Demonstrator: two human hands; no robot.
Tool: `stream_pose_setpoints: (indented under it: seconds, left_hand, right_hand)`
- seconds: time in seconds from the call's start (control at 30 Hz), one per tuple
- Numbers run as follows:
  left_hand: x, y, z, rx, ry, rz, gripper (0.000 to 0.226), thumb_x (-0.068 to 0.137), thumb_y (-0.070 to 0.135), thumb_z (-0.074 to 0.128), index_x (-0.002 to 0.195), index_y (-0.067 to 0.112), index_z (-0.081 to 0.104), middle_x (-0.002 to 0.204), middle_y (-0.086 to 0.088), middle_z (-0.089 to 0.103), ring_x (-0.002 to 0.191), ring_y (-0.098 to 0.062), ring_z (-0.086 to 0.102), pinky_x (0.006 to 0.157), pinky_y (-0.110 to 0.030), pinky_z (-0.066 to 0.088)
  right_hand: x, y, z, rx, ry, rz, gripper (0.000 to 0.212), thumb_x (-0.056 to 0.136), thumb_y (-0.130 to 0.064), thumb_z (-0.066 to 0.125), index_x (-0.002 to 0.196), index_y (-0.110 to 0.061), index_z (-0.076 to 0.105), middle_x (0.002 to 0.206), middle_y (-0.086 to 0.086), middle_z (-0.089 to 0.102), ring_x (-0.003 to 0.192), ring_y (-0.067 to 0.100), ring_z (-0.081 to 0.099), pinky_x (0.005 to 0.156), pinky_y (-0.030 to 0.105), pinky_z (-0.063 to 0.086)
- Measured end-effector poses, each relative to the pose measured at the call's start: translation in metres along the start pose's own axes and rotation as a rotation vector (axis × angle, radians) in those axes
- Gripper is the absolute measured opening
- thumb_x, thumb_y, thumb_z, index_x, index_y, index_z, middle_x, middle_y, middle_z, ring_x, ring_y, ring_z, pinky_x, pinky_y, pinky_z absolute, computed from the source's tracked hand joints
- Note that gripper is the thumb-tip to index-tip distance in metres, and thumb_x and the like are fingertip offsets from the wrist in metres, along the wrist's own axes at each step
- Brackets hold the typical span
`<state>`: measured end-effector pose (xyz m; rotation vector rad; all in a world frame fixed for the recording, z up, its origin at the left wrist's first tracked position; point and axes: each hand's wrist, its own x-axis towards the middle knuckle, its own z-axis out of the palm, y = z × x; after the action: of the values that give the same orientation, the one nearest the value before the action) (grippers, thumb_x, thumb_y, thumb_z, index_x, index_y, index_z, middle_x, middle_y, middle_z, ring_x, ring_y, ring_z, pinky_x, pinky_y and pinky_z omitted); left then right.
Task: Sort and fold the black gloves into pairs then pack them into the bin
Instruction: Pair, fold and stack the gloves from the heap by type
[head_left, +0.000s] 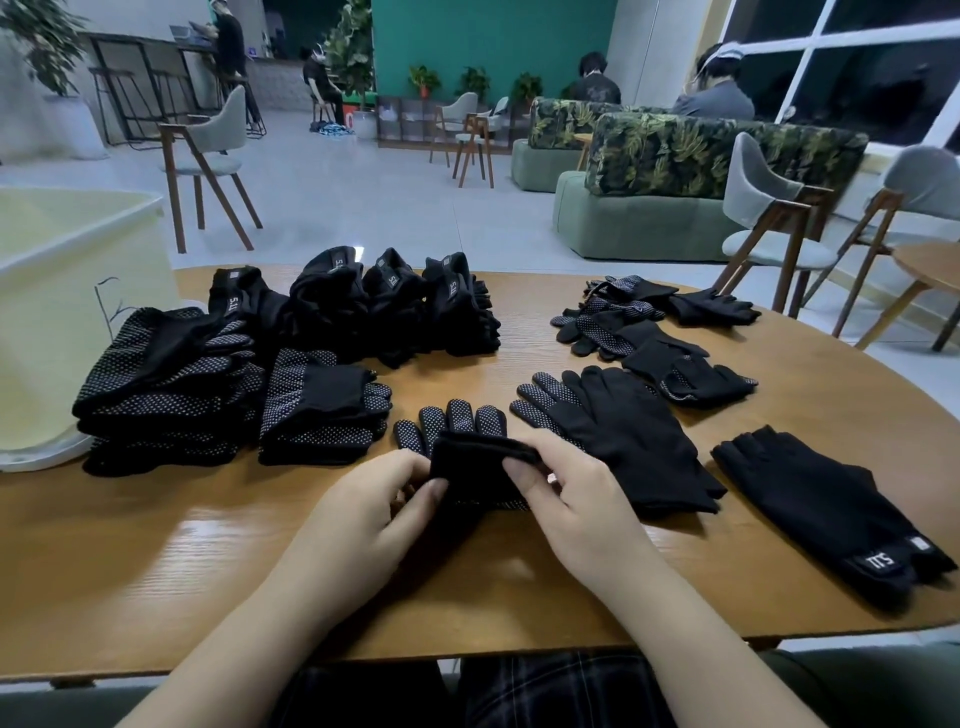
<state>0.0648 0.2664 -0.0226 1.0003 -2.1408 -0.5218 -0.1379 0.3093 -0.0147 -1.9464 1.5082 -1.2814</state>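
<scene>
A black dotted glove pair (457, 431) lies in front of me on the wooden table (156, 545), its cuff end folded up over the palm. My left hand (374, 499) pinches the folded cuff's left edge. On its right edge my right hand (576, 499) pinches the same fold. Folded dotted pairs (171, 379) are stacked at the left, and folded labelled pairs (384, 306) stand behind them. Loose gloves (639, 332) lie at the right. The pale yellow bin (57, 291) stands at the far left.
A flat dotted pair (618, 431) lies just right of my hands, and a fingerless labelled pair (831, 509) near the table's right edge. Chairs (763, 218) and a green sofa (649, 197) stand beyond the table. People sit in the background.
</scene>
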Motion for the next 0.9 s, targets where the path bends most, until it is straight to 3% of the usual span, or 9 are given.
stream_pose_setpoints:
  seconds: [0.17, 0.27, 0.33, 0.5, 0.57, 0.7, 0.8, 0.9]
  left_hand:
    - [0.017, 0.011, 0.005, 0.000, 0.095, -0.138, 0.013, 0.095, 0.034, 0.049, 0.086, 0.026, 0.054, 0.070, 0.006, 0.059, 0.066, -0.011, 0.054, 0.062, -0.029, 0.042]
    - [0.032, 0.014, 0.008, 0.056, 0.143, -0.228, 0.017, 0.095, 0.030, 0.049, 0.094, 0.014, 0.052, 0.071, 0.002, 0.058, 0.070, -0.017, 0.055, 0.064, -0.036, 0.041]
    - [0.040, 0.013, 0.009, 0.068, 0.166, -0.263, 0.015, 0.095, 0.029, 0.050, 0.102, 0.016, 0.050, 0.078, 0.007, 0.058, 0.075, -0.018, 0.056, 0.067, -0.035, 0.041]
    - [0.041, 0.006, 0.015, 0.170, 0.183, -0.246, 0.019, 0.093, 0.025, 0.055, 0.108, 0.017, 0.047, 0.096, 0.005, 0.054, 0.085, -0.016, 0.055, 0.070, -0.025, 0.036]
    - [0.036, 0.002, 0.016, 0.230, 0.183, -0.157, 0.021, 0.090, 0.030, 0.059, 0.105, 0.015, 0.055, 0.100, 0.004, 0.049, 0.088, -0.017, 0.053, 0.072, -0.024, 0.036]
    - [0.027, 0.001, 0.015, 0.361, 0.071, 0.002, 0.050, 0.074, 0.061, 0.062, 0.107, 0.023, 0.065, 0.098, 0.003, 0.051, 0.090, -0.017, 0.050, 0.074, -0.029, 0.045]
    - [0.026, -0.002, 0.018, 0.439, 0.020, 0.022, 0.040, 0.069, 0.036, 0.080, 0.106, 0.024, 0.069, 0.094, 0.002, 0.053, 0.085, -0.022, 0.051, 0.067, -0.038, 0.053]
    - [0.027, -0.008, 0.018, 0.466, 0.133, 0.045, 0.029, 0.074, 0.012, 0.074, 0.101, 0.022, 0.071, 0.092, -0.001, 0.055, 0.085, -0.026, 0.051, 0.064, -0.040, 0.053]
  right_hand:
    - [0.030, -0.008, 0.008, -0.179, 0.060, 0.045, 0.011, 0.100, -0.032, 0.045, 0.092, -0.027, 0.050, 0.080, -0.010, 0.057, 0.079, 0.014, 0.055, 0.070, 0.032, 0.044]
    - [0.054, -0.007, 0.012, -0.336, 0.065, 0.117, 0.024, 0.099, -0.038, 0.043, 0.106, -0.018, 0.056, 0.091, 0.003, 0.066, 0.087, 0.028, 0.059, 0.075, 0.041, 0.047]
    - [0.070, 0.000, 0.014, -0.411, 0.039, 0.189, 0.028, 0.098, -0.042, 0.045, 0.114, -0.021, 0.057, 0.096, 0.005, 0.067, 0.093, 0.029, 0.060, 0.077, 0.040, 0.048]
    - [0.080, 0.021, 0.022, -0.539, -0.015, 0.289, 0.026, 0.095, -0.040, 0.051, 0.111, -0.021, 0.059, 0.102, -0.001, 0.066, 0.098, 0.022, 0.060, 0.076, 0.033, 0.047]
    - [0.077, 0.023, 0.022, -0.442, 0.052, 0.243, 0.025, 0.095, -0.034, 0.052, 0.114, -0.019, 0.059, 0.103, -0.002, 0.063, 0.096, 0.018, 0.058, 0.080, 0.032, 0.046]
    - [0.070, 0.025, 0.015, -0.270, 0.185, 0.046, 0.016, 0.092, -0.018, 0.055, 0.104, -0.016, 0.065, 0.101, -0.004, 0.064, 0.094, 0.013, 0.055, 0.085, 0.028, 0.045]
    - [0.065, 0.026, 0.017, -0.289, 0.078, -0.013, 0.018, 0.090, -0.015, 0.055, 0.102, -0.014, 0.069, 0.100, -0.005, 0.065, 0.097, 0.010, 0.055, 0.089, 0.021, 0.041]
    - [0.061, 0.023, 0.019, -0.316, -0.032, 0.016, 0.018, 0.093, -0.023, 0.054, 0.102, -0.018, 0.069, 0.085, -0.016, 0.057, 0.086, 0.005, 0.049, 0.079, 0.017, 0.035]
